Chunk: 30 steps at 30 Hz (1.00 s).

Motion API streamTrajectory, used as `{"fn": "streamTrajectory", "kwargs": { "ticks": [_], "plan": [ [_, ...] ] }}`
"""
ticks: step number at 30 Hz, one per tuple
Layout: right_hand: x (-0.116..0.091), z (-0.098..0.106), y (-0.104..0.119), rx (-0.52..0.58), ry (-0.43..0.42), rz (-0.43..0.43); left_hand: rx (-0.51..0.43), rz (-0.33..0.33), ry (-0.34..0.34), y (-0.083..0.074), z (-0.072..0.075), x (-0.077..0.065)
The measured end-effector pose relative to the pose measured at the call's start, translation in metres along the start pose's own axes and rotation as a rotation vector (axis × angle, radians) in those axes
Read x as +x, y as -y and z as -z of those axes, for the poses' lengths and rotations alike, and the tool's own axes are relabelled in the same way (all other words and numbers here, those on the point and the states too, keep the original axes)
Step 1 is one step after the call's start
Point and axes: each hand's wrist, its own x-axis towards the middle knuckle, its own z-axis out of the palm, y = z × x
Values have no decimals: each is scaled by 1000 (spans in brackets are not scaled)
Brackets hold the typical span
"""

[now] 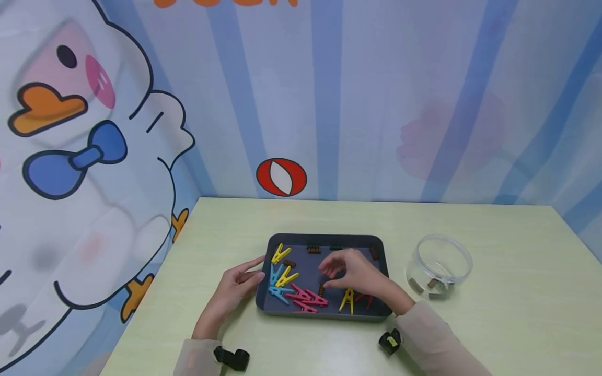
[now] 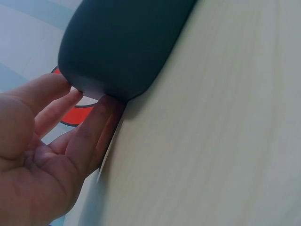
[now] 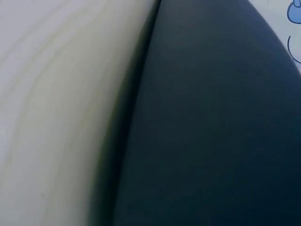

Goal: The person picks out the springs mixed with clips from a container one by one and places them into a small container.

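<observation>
Several pegs (image 1: 310,297) are spread along the left and near sides of the tray (image 1: 324,317), with dark coils (image 1: 313,250) scattered among them and by its far wall. The tray's left wall is touched by the left hand (image 1: 232,287), its fingers loosely extended, presumably so that sliding is prevented. The right hand (image 1: 355,271) is held above the tray, fingers bent, its thumb beside a coil; whether anything is pinched cannot be told. Small pieces (image 1: 435,284) are contained in the jar (image 1: 463,263), probably set to the tray's right for easy reach.
</observation>
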Motion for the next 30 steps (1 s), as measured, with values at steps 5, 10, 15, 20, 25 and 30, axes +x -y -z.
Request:
{"fn": "streamTrajectory", "kwargs": {
  "ticks": [5, 10, 15, 20, 25, 30],
  "plan": [
    [1, -1, -2, -5, 17, -9, 10, 0, -12, -1, -1, 0],
    [2, -3, -5, -9, 31, -19, 12, 1, -17, -2, -1, 0],
    [2, -6, -10, -6, 35, -27, 13, 10, -25, -2, -1, -1],
    [3, -7, -13, -4, 41, -14, 5, 5, -17, -5, -2, -2],
    [5, -9, -15, -4, 62, -7, -20, -8, -7, -5, -1, -2],
    [7, -10, -15, 7, 76, -26, -7, 7, -4, -4, 0, 0]
  ]
}}
